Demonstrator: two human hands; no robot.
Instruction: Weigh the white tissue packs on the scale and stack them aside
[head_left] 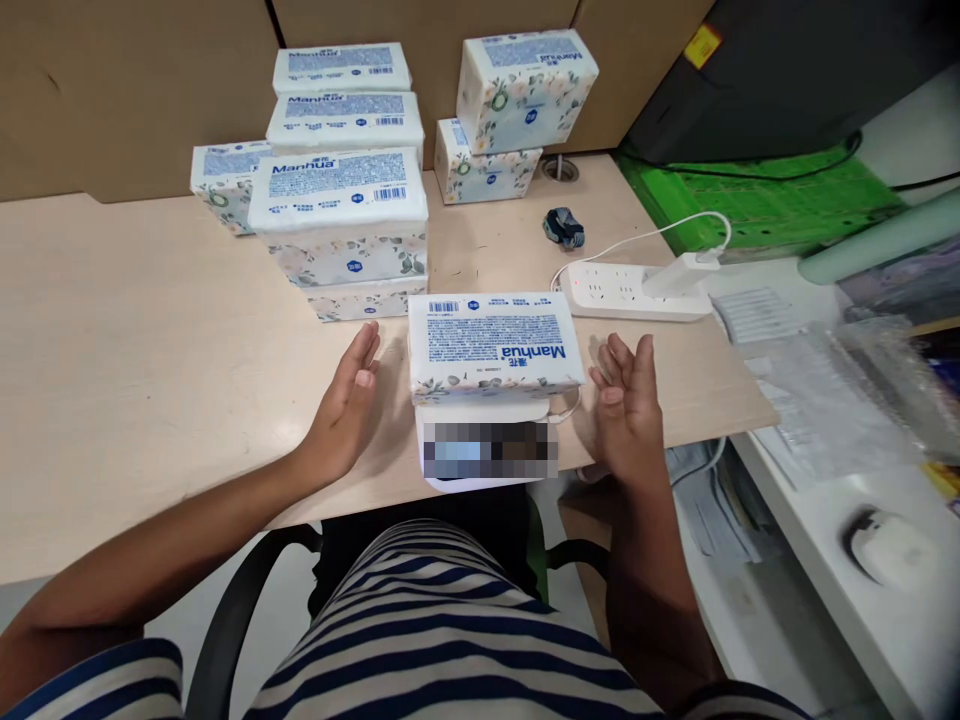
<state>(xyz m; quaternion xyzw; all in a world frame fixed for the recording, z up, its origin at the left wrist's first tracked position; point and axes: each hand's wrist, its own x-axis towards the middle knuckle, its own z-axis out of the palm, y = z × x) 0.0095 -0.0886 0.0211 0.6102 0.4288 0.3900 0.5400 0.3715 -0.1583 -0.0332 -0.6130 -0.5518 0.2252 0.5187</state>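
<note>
A pack of tissues [495, 345] with blue print and a floral edge rests on a white scale-like device [487, 412] at the table's front edge. The device's front panel is blurred out. My left hand [346, 405] is beside the pack's left end, apart from it, fingers extended and nothing in it. On the other side, my right hand [628, 405] stands a little off the pack's right end, palm turned inward, fingers spread and holding nothing.
Stacked tissue packs [337, 190] stand behind on the left, and two more packs [525, 95] are piled at the back right. A white power strip [630, 292] with a plugged-in cable lies right, near a dark bundled object [564, 229]. Cardboard [150, 90] walls the back.
</note>
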